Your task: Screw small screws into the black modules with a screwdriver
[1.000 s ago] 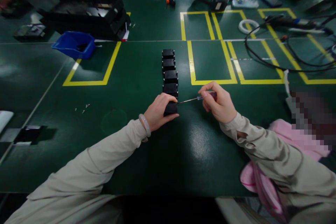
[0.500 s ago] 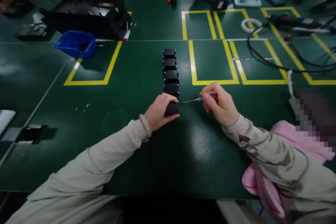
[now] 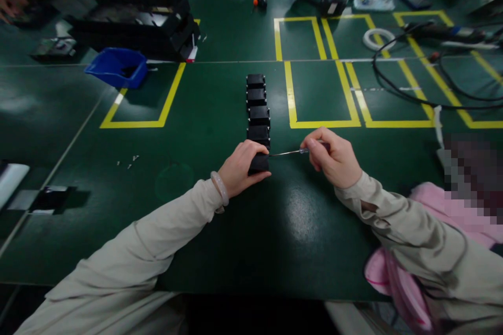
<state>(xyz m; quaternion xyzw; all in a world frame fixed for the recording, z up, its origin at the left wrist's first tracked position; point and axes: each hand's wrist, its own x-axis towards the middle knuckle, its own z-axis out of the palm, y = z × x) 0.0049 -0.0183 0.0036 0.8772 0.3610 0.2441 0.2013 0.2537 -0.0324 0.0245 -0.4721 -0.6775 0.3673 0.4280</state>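
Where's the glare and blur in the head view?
Head view: glare patch on the green tabletop, in frame below and left of the right hand; same view: screwdriver shaft legible, black trays at upper left soft and dark, coarse pixelation over a dark item at right.

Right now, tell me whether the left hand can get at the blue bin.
Probably yes, once it lets go: the left hand holds a black block, but nothing appears to stand between hand and blue bin.

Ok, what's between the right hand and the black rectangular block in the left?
Head view: a thin metal screwdriver shaft, extending to the block.
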